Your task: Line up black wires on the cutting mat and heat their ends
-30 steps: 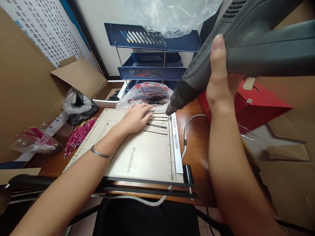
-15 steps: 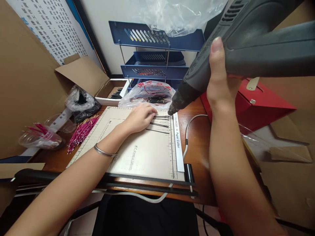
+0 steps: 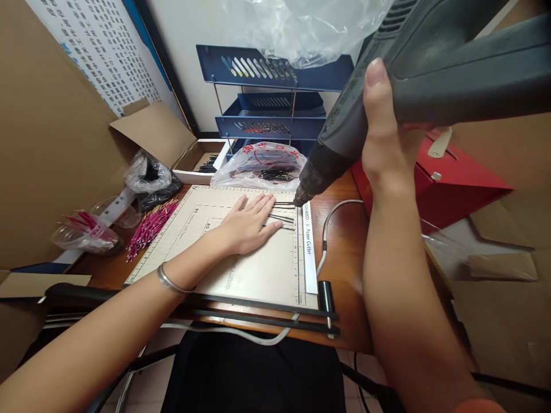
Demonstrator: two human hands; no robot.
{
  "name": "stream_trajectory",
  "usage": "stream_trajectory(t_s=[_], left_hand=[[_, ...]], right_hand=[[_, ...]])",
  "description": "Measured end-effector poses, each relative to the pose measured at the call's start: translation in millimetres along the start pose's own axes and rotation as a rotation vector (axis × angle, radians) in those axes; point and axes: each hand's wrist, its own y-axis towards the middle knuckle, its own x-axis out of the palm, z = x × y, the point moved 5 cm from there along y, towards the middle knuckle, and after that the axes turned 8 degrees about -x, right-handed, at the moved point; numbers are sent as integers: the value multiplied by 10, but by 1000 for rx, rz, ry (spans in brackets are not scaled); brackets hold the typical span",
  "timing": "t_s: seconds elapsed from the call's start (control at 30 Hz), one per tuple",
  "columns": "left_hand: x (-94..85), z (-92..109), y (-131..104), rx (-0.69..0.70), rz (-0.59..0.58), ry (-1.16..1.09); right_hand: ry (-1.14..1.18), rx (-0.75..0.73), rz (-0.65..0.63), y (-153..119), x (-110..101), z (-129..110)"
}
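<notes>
My right hand (image 3: pixel 383 126) is wrapped round a dark grey heat gun (image 3: pixel 348 120), thumb on its near side. The gun's nozzle points down and left, close to the ends of several thin black wires (image 3: pixel 282 219). Those wires lie on a cream paper cutter board (image 3: pixel 258 269). Flat over them rests my left hand (image 3: pixel 249 226), its fingers spread, palm down; it hides the wires' left parts. A silver bangle (image 3: pixel 170 281) circles the left wrist.
Pink wires (image 3: pixel 151 229) lie in a bundle left of the board, by a plastic cup (image 3: pixel 88 238). A clear bag (image 3: pixel 258 172) of black wires and blue tray racks (image 3: pixel 271 126) stand behind. At right are a white cable (image 3: pixel 326 235) and red box (image 3: pixel 456 178).
My left hand has opened out from curled fingers to a flat, spread palm over the wires and come slightly nearer. The heat gun stays over the wire ends, barely shifted.
</notes>
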Motion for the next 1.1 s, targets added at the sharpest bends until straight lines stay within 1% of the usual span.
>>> stream_trajectory(t_s=[0.07,0.13,0.2,0.23,0.37,0.43,0.53,0.6,0.67,0.73,0.8,0.83,0.9,0.97,1.03,1.1], left_hand=[[-21,-19,60,-39,65,-14],[-62,-63,89,-54,186,-30],[-116,-115,70,-58,298,-40],[-144,-137,50,-60,333,-43],[-259,-180,37,-109,409,-80],[-301,-180,114,-132,436,-128],[-307,-191,309,-138,458,-177],[-274,-219,423,-105,466,-173],[-221,-253,476,-17,457,-175],[-165,-288,453,84,417,-196],[-128,-312,369,131,361,-214],[-123,-316,312,124,343,-215],[-137,-293,183,74,345,-206],[-154,-222,67,30,353,-195],[-130,-143,13,-11,297,-165],[-78,-92,25,-45,196,-107]], right_hand=[[30,5,28,1,-7,-11],[63,7,36,8,-13,9],[83,9,3,23,-9,48],[89,13,-22,30,-5,67],[64,37,-70,45,-30,77],[30,47,-71,39,-49,47],[33,59,-42,16,-56,15],[43,65,-14,-4,-42,20],[23,71,-12,-25,-13,37],[-22,55,-15,-43,8,41],[-61,24,-13,-52,13,28],[-65,18,-12,-54,12,23],[-36,33,-13,-53,11,22],[10,48,-15,-46,15,21],[26,35,-23,-38,25,8],[7,5,-26,-36,39,-11]])
